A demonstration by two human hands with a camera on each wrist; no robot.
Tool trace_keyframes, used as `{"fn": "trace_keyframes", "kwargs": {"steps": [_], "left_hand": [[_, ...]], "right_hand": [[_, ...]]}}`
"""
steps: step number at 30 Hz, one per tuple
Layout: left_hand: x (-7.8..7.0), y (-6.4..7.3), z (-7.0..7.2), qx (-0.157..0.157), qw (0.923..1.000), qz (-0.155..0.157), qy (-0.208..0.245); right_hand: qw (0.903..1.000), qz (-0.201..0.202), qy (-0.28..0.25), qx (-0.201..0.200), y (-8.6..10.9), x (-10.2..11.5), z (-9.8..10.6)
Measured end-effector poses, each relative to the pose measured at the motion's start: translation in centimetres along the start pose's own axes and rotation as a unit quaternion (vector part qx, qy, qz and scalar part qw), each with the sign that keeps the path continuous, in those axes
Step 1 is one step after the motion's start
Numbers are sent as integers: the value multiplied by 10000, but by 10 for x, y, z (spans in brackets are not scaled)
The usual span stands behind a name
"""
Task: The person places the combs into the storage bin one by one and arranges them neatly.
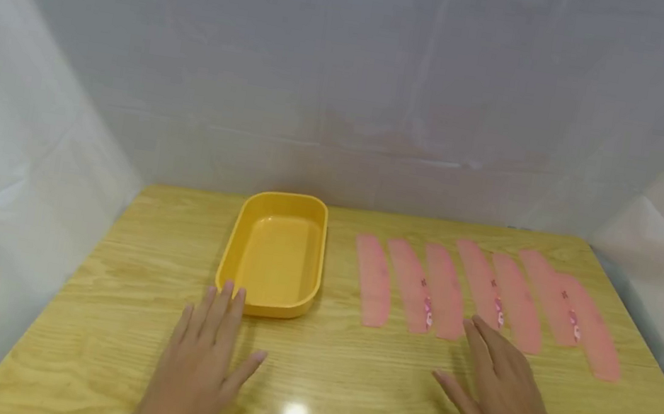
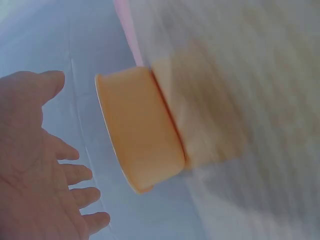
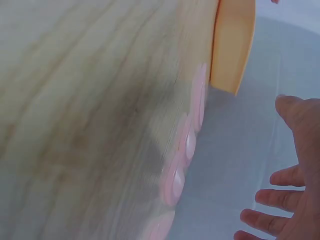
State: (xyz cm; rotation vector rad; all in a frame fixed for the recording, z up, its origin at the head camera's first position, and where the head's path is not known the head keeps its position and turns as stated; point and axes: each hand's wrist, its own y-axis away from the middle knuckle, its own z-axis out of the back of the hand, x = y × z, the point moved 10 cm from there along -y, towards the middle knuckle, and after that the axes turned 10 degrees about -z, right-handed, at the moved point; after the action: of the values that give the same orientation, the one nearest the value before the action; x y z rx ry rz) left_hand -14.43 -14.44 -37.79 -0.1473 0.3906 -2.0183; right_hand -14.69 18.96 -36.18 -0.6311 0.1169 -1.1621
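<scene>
A yellow rectangular tray (image 1: 273, 309) with rounded corners stands on the wooden table, left of centre. My left hand (image 1: 194, 365) is spread flat near its front edge, fingers straight; in the left wrist view the palm (image 2: 35, 170) holds nothing and the tray's side wall (image 2: 142, 125) is apart from it. Several pink curved flat strips (image 1: 374, 281) lie in a row to the right, some with small printed marks along one edge. Just in front of the row is my right hand (image 1: 500, 397), thumb apart from its extended fingers. Nothing is in its grasp in the right wrist view.
The wooden table (image 1: 120, 290) has its far edge against a grey-white sheet (image 1: 351, 81). Similar pale sheets hang on the left and right sides. A bright light reflection shows on the table's front middle.
</scene>
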Motion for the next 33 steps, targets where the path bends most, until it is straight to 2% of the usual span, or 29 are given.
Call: {"fn": "trace_keyframes", "kwargs": {"steps": [5,17,20,27,33], "left_hand": [[15,-10,0,72,9999,82,111],[51,-37,-1,130,9990,149,405],[59,-44,-1,33,9990,97,427],[78,-56,-6,1,9976,203,655],[96,-60,-14,184,9927,523,1068]], "right_hand": [[9992,-128,-62,367,-17,-1,-15],[9955,-294,-560,710,-48,-2,-49],[9931,-390,-690,866,-54,-2,-57],[9830,-640,-1185,1250,-68,-1,-76],[9649,-1212,-1584,1706,-78,-7,-95]]}}
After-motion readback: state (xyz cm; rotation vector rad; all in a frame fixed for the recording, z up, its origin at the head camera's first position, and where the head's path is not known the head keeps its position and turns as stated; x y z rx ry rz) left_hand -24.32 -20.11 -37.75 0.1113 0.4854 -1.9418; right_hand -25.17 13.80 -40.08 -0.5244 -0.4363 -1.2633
